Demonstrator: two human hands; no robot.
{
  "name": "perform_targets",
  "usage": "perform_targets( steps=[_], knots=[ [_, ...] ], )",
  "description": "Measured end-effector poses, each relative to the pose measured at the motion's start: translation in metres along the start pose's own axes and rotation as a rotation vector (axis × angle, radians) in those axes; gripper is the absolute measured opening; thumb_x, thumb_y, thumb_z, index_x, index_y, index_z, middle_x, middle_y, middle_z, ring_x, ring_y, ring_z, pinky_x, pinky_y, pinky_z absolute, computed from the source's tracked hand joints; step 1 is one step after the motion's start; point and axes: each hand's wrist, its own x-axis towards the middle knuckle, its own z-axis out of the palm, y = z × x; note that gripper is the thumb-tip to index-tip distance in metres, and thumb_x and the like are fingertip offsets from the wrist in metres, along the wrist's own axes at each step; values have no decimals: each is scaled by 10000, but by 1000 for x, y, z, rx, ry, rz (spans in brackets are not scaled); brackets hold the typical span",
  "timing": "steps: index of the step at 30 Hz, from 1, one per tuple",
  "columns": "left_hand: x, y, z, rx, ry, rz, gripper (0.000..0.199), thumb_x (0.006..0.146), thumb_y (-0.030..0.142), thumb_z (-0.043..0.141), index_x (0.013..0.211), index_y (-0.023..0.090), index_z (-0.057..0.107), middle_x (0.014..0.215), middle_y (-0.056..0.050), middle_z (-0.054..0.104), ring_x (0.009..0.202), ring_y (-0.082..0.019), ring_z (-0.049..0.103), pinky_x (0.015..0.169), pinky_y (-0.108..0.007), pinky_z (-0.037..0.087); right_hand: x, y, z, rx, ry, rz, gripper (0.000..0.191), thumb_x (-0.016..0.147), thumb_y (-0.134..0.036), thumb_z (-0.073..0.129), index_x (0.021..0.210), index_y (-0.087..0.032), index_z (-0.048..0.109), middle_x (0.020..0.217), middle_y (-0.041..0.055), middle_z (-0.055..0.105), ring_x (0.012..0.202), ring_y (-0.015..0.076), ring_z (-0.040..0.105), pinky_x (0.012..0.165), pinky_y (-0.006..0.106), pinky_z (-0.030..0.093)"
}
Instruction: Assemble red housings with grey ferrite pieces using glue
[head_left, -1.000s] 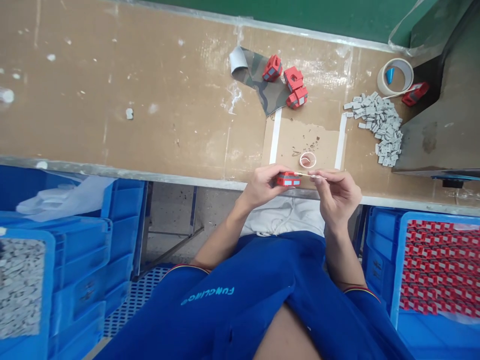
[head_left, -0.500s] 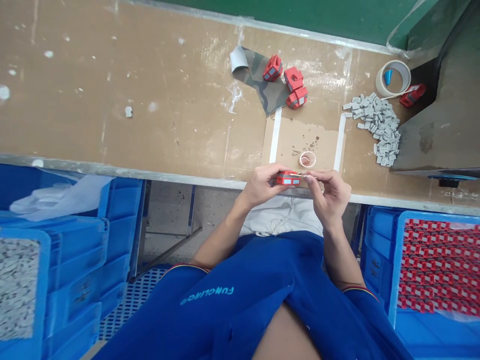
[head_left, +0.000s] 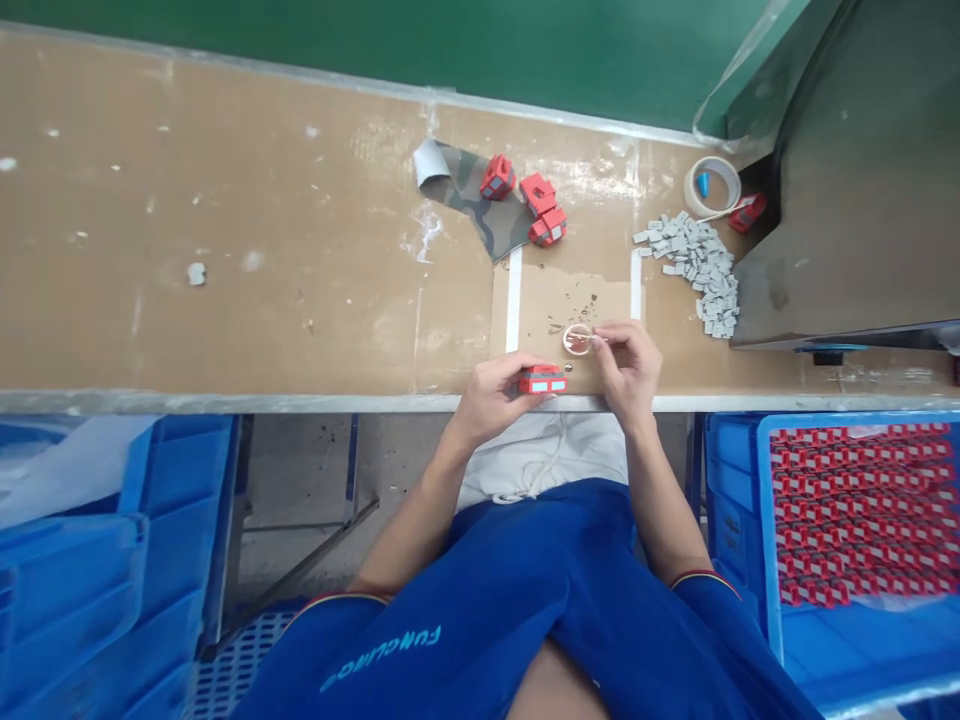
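Note:
A red toy piece with light windows point(head_left: 543, 380) is gripped by my left hand point(head_left: 491, 400) at the table's front edge. Just to its right, my right hand point(head_left: 631, 372) pinches a thin pale stick point(head_left: 585, 337), its tip over a small round cup point(head_left: 576, 340) with reddish contents. The cup stands on a brown sheet point(head_left: 544, 300) between two white tape strips, with dark crumbs near it. Farther back, several red pieces point(head_left: 538, 194) sit on and beside a camouflage-patterned cloth point(head_left: 487, 215).
On the right are a pile of small grey parts point(head_left: 697, 262), a tape roll point(head_left: 712, 187) holding a blue piece, another red piece point(head_left: 747, 213) and a dark metal housing point(head_left: 847, 210). Blue crates flank me; the right one point(head_left: 772, 640) holds rows of red pieces.
My right hand has moved the stick away from the red piece to the cup. My left hand still holds the red piece, now apart from the stick. The camera view has shifted.

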Motion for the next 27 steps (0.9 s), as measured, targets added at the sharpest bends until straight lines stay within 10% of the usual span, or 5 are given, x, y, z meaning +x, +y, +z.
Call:
perform_targets(
  steps=[7,14,27],
  knots=[
    [-2,-2,-1,19,8,-15,327,892,405,840,1107,166,781,1030,-116,830,900,-208,790,769,-288,631,57,28,-59,-230,99,-165,205,1056,-302,567,1008,-246,758,964,65,769,927,231,721,816,370,561],
    [-1,-1,-1,40,29,61,306,915,409,818,1106,175,772,1008,-91,828,860,-177,770,741,-256,606,130,67,-85,-727,-335,124,180,890,-190,634,948,-219,801,1036,102,772,989,304,710,971,467,546],
    [1,-9,-4,-99,-2,163,462,924,264,814,1380,261,743,1141,-104,817,1042,-202,768,942,-354,612,108,51,-87,-650,-373,272,35,805,-194,711,802,-222,691,897,70,738,815,248,666,871,424,534]
  ],
)
